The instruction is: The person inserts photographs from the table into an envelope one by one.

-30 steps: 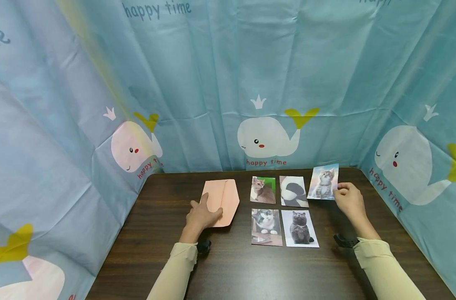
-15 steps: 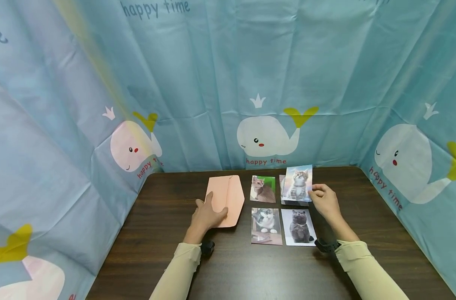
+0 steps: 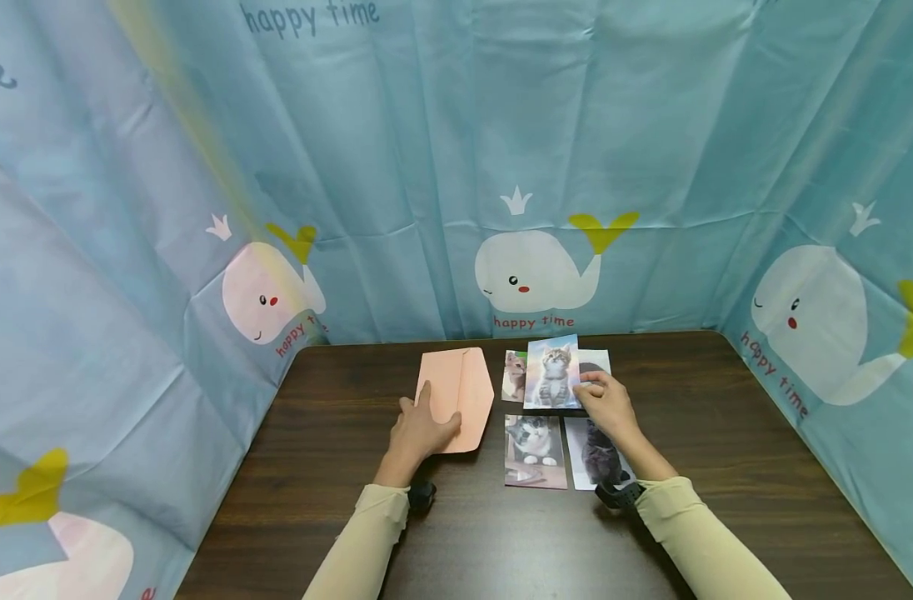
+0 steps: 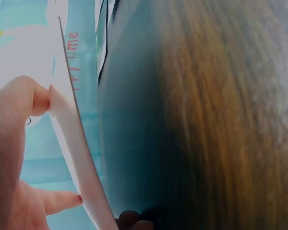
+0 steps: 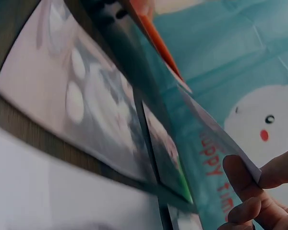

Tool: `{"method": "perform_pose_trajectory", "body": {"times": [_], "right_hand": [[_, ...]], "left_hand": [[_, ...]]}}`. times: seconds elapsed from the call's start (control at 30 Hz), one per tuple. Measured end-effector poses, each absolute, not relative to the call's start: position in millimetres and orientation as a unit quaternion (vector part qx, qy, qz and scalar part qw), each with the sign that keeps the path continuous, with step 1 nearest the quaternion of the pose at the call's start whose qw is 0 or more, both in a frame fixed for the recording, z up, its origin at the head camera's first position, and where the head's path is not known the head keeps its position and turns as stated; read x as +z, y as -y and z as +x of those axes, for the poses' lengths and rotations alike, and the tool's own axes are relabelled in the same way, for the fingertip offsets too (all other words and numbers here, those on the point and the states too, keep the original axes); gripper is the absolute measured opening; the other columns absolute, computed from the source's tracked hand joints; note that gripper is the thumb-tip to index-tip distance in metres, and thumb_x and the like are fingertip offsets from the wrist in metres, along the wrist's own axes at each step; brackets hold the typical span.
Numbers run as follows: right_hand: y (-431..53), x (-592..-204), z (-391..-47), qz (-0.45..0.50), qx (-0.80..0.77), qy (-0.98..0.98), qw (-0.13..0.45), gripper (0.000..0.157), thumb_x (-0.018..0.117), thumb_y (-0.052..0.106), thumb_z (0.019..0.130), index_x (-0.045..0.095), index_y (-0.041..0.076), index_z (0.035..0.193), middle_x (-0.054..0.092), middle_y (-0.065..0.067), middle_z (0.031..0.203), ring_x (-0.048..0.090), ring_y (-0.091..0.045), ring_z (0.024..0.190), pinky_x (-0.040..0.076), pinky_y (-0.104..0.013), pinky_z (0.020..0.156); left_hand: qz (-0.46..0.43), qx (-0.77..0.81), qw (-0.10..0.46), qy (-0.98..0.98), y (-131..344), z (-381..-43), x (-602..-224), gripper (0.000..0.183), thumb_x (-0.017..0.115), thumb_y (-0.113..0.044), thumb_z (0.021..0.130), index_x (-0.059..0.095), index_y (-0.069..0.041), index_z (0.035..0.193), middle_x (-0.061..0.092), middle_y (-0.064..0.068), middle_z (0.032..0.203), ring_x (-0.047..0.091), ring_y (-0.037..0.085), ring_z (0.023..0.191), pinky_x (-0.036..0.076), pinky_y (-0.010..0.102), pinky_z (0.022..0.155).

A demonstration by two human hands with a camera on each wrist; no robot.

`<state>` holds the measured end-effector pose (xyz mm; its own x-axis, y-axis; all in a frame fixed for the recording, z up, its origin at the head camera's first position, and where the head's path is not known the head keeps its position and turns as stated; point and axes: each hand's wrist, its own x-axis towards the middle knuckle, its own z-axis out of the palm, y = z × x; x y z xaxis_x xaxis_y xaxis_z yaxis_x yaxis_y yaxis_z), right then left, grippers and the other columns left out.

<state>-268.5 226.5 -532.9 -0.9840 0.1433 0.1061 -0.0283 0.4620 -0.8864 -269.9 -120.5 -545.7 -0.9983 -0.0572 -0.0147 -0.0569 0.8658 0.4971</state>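
- Plainly, in the head view, both forearms slant inward from the bottom edge, in pale yellow sleeves [image 3: 707, 546].
- The left hand [image 3: 419, 429] grips a peach envelope [image 3: 449, 379] on the left side of the spread, its index finger pointing up the near-left part and its thumb spread to the right across the face.
- The right hand [image 3: 608, 406] bends toward the left and pinches the kitten card [image 3: 551, 375] by its right edge, holding it over the back row, between the ginger-cat card [image 3: 513, 375] and the black-and-white card [image 3: 596, 357].
- Its wristband [image 3: 619, 497] overlaps the lower part of the dark-grey-cat card [image 3: 601, 450], beside the white-and-grey-cat card [image 3: 535, 454] in the front row on the brown bench [image 3: 299, 492].
- In the left wrist view, thumb and finger press one face of the envelope, other fingertips show darkly on its far side, and the envelope is tilted, seen nearly edge-on.
- In the right wrist view, the thumb and finger clamp the edge of the kitten card, which slants above the flat cards; the other fingers curl below, partly cut off by the frame.
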Motion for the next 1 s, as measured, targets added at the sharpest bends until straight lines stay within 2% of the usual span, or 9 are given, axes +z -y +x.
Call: {"method": "perform_pose_trajectory", "body": {"times": [0.13, 0.37, 0.6, 0.7, 1.0], "right_hand": [[-213.0, -531.6, -269.4, -0.017, 0.529, 0.845, 0.074, 0.031, 0.068, 0.021, 0.095, 0.064, 0.002, 0.12, 0.076, -0.013, 0.093, 0.058, -0.011, 0.071, 0.041, -0.031, 0.064], [-186.6, -532.5, -271.4, 0.005, 0.549, 0.834, 0.056, 0.026, 0.068, 0.018, 0.095, 0.063, 0.005, 0.117, 0.075, -0.011, 0.085, 0.044, -0.011, 0.058, 0.033, -0.027, 0.054], [-161.4, -537.1, -272.4, 0.026, 0.557, 0.828, 0.05, 0.023, 0.068, 0.014, 0.094, 0.064, 0.004, 0.114, 0.075, -0.009, 0.086, 0.056, -0.013, 0.066, 0.042, -0.03, 0.06], [-152.8, -539.7, -274.9, 0.032, 0.565, 0.823, 0.044, 0.023, 0.066, 0.012, 0.095, 0.063, 0.001, 0.115, 0.074, -0.01, 0.081, 0.054, -0.016, 0.062, 0.041, -0.031, 0.059], [-135.6, -548.2, -288.5, 0.043, 0.56, 0.825, 0.055, 0.023, 0.069, 0.01, 0.092, 0.063, -0.001, 0.112, 0.076, -0.012, 0.085, 0.062, -0.012, 0.07, 0.045, -0.029, 0.065]], "left_hand": [[0.028, -0.264, 0.006, 0.964, 116.6, -269.0, -543.0, 0.098, 0.065, -0.062, 0.081, 0.028, -0.016, 0.159, 0.041, 0.029, 0.127, 0.059, 0.041, 0.094, 0.05, 0.057, 0.078], [0.028, -0.264, 0.004, 0.964, 110.5, -267.8, -540.6, 0.099, 0.066, -0.063, 0.082, 0.026, -0.016, 0.16, 0.04, 0.03, 0.129, 0.059, 0.042, 0.095, 0.05, 0.057, 0.079], [0.031, -0.267, 0.003, 0.963, 105.8, -265.5, -542.9, 0.1, 0.066, -0.064, 0.081, 0.026, -0.016, 0.16, 0.039, 0.031, 0.133, 0.06, 0.045, 0.097, 0.05, 0.058, 0.081], [0.029, -0.265, 0.004, 0.964, 104.7, -265.5, -544.2, 0.101, 0.066, -0.064, 0.082, 0.026, -0.015, 0.16, 0.038, 0.031, 0.134, 0.06, 0.045, 0.097, 0.05, 0.058, 0.081], [0.02, -0.26, 0.01, 0.965, 104.7, -267.4, -542.5, 0.099, 0.066, -0.062, 0.082, 0.027, -0.013, 0.159, 0.039, 0.032, 0.134, 0.06, 0.046, 0.097, 0.05, 0.058, 0.081]]}}
